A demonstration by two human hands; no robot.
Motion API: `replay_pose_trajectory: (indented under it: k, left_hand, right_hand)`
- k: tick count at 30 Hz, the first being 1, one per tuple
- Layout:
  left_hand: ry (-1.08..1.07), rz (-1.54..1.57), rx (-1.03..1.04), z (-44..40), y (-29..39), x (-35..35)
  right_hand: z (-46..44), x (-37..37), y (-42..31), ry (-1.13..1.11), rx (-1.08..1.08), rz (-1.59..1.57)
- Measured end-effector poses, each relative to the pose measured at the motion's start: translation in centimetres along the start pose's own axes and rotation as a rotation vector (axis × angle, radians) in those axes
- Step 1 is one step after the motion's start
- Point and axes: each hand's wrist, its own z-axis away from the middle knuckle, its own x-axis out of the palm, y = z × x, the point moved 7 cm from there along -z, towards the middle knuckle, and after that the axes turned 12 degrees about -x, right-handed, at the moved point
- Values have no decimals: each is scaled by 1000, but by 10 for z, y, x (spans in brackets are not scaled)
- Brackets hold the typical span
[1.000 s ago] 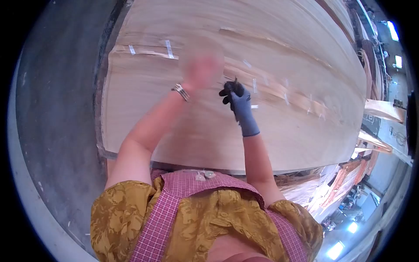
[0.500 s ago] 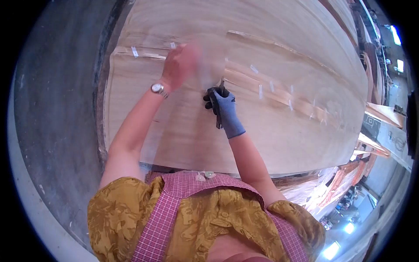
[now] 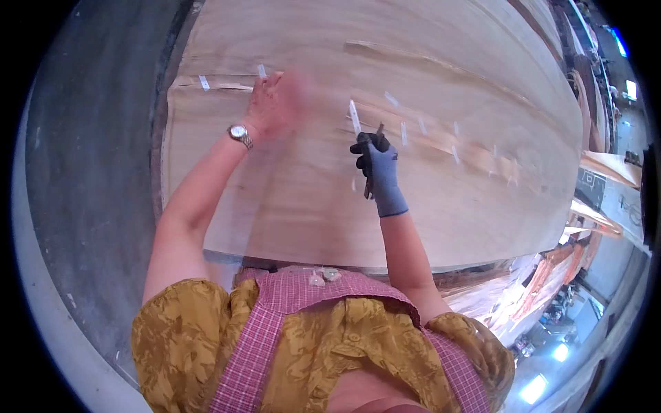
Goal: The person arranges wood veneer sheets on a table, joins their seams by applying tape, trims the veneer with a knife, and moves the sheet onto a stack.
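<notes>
A large pale wood sheet (image 3: 303,213) lies in front of me, with a split seam crossing it and several short white tape strips (image 3: 404,133) along the seam. My bare left hand (image 3: 277,103), with a watch on the wrist, rests on the sheet near the seam; its fingers are spread, and its right side is blurred. My right hand (image 3: 375,155), in a blue and black glove, is closed on a dark tool (image 3: 369,187) whose thin tip sticks out above the fist. A white tape strip (image 3: 354,117) runs from its fingertips up toward the seam.
Grey floor (image 3: 89,172) lies to the left of the sheet. Torn veneer pieces (image 3: 530,289) are stacked at the lower right, below the sheet's edge. Wood strips (image 3: 609,167) jut out at the right. Another long crack (image 3: 427,58) crosses the far part of the sheet.
My right hand has moved right and slightly up since half a second ago, and a white strip now shows at its fingertips. My left hand has shifted slightly left.
</notes>
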Motion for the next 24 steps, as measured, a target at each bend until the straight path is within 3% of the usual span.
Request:
replay_pose_trajectory:
  k: [3, 9, 13, 21, 24]
  left_hand:
    - [259, 98, 109, -5, 42, -23]
    - [355, 239, 261, 3, 101, 12]
    - [308, 306, 210, 1, 99, 5]
    - [288, 191, 333, 34, 114, 17]
    - [265, 207, 344, 37, 114, 19]
  right_hand:
    - [4, -10, 19, 37, 101, -123]
    - [10, -6, 23, 36, 122, -163]
    - [10, -6, 21, 18, 96, -124]
    - [6, -5, 17, -60, 31, -84]
    - [-24, -31, 17, -19, -542, 700]
